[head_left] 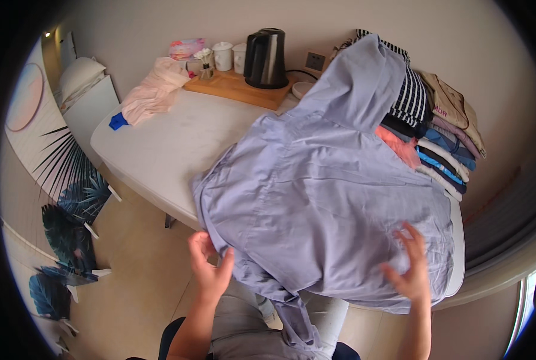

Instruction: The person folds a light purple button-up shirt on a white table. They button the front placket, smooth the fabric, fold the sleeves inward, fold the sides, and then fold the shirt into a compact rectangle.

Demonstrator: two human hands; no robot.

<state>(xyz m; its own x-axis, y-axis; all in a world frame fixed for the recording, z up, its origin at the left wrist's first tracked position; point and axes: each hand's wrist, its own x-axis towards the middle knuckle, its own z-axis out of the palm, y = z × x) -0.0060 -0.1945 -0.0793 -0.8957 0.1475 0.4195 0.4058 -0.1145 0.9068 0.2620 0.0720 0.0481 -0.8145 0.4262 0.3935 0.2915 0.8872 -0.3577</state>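
Note:
A lavender-blue long-sleeved shirt (316,204) lies spread across the right half of the white table. One sleeve (364,78) stretches to the far side, up against the stack of folded clothes. The other sleeve (295,318) hangs over the near edge above my lap. My left hand (211,267) is at the shirt's left near edge, thumb and fingers apart, with nothing seen in it. Over the right part of the shirt is my right hand (409,267), its fingers spread and holding nothing; whether it touches the cloth I cannot tell.
Folded clothes (442,156) are stacked at the back right. A wooden tray (238,90) holds a black and steel kettle (266,60) and white lidded cups (222,57). A pale pink garment (157,90) lies at the table's (154,153) far left. Leaf-patterned panels (70,234) stand left.

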